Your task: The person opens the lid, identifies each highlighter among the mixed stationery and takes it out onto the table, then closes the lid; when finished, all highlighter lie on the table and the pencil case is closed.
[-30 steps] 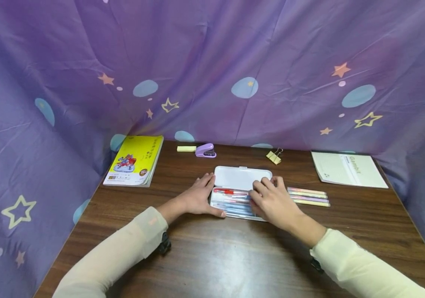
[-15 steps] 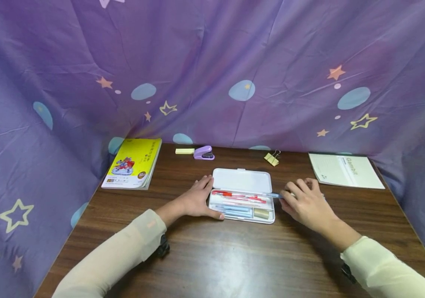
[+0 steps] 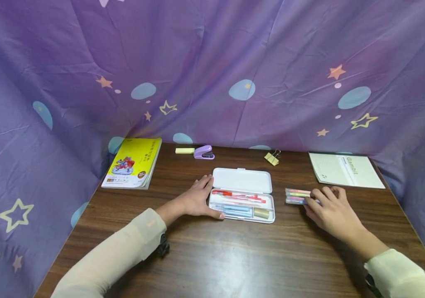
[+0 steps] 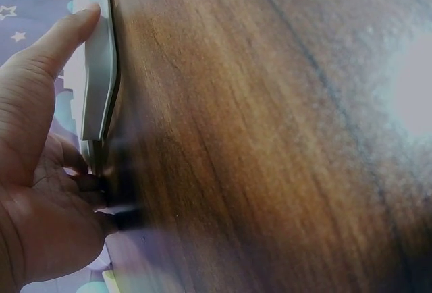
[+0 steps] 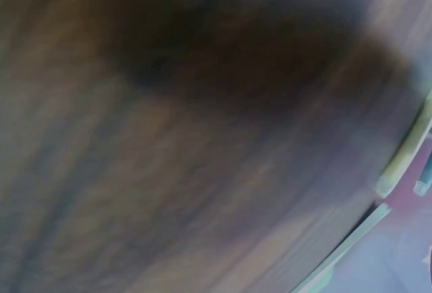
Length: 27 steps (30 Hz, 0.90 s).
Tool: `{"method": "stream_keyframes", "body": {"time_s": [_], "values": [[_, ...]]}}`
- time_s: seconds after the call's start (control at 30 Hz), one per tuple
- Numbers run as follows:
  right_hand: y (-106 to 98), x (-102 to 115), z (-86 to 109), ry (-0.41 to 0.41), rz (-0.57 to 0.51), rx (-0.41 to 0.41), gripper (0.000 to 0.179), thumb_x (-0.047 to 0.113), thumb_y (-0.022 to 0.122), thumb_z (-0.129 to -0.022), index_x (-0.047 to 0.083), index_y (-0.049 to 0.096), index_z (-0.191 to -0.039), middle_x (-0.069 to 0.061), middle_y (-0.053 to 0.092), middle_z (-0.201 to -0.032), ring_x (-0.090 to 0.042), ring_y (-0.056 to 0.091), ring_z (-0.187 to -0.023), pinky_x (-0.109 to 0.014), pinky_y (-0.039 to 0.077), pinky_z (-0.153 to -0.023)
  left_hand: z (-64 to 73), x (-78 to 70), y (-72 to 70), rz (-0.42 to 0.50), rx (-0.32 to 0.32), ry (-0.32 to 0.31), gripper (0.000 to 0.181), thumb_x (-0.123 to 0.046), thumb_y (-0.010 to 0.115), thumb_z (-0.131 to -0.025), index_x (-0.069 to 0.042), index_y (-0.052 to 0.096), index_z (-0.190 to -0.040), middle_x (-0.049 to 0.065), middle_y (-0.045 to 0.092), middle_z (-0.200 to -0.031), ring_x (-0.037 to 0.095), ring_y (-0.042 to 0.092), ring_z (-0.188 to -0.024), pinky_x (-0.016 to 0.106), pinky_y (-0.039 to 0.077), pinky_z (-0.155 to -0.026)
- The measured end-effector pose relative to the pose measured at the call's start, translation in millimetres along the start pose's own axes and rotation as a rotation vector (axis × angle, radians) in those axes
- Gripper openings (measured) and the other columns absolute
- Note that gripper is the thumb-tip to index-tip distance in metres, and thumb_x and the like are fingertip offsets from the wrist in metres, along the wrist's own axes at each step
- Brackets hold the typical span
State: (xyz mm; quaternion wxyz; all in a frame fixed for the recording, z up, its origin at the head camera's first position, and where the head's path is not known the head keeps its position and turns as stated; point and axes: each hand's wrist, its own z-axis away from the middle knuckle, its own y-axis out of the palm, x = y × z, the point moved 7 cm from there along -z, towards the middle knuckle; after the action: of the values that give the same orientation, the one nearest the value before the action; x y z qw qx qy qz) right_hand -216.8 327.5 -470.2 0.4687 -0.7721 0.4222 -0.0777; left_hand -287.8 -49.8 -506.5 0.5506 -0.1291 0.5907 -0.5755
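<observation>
A white pencil case [image 3: 242, 180] lies with its lid folded back on the table. Inside are red pens [image 3: 238, 196], several light blue pens [image 3: 235, 210] and a khaki block [image 3: 261, 213]. My left hand [image 3: 194, 200] rests against the case's left end. Its thumb lies along the front wall, as the left wrist view also shows, with the other fingers at the side. To the right, a row of pastel pens [image 3: 295, 196] lies on the table. Curled fingers of my right hand [image 3: 333, 211] hold these pens over their right ends, partly hiding them. The right wrist view shows pen ends [image 5: 405, 148] at its edge, not the hand.
A yellow book [image 3: 134, 161] lies at the back left. Along the back are a pale yellow block [image 3: 184, 151], a purple stapler [image 3: 204, 152] and a gold binder clip [image 3: 272, 158]. A cream notebook [image 3: 346, 170] lies at the back right. A curtain hangs behind the table.
My right hand has moved right, out of the pencil case, carrying a light blue pen to the pastel row. The khaki block has come into view. My left hand stays at the case.
</observation>
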Motion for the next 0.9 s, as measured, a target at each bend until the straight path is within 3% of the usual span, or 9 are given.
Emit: {"method": "stream_keyframes", "body": {"time_s": [0.33,0.9], "values": [[2,-3,15.1,-0.003,0.005,0.011,0.057,0.042,0.036,-0.119,0.002,0.074,-0.104,-0.016,0.066,-0.101,-0.043,0.059,-0.089,-0.072,0.048,-0.08,-0.3,-0.2,-1.3,-0.008,0.005,-0.009,0.144,-0.073,0.086,-0.083,0.0,0.004,-0.176,0.022,0.004,-0.187,0.038,0.004,-0.175,0.053,0.007,-0.143],[8,-2,17.0,-0.011,0.017,0.034,0.06,0.04,0.035,-0.118,0.0,0.077,-0.1,-0.016,0.066,-0.101,-0.041,0.06,-0.09,-0.072,0.049,-0.081,-0.6,-0.6,-0.3,-0.009,0.006,-0.016,0.143,-0.073,0.086,-0.083,-0.002,0.005,-0.177,0.02,0.004,-0.187,0.038,0.003,-0.175,0.052,0.007,-0.143]]}}
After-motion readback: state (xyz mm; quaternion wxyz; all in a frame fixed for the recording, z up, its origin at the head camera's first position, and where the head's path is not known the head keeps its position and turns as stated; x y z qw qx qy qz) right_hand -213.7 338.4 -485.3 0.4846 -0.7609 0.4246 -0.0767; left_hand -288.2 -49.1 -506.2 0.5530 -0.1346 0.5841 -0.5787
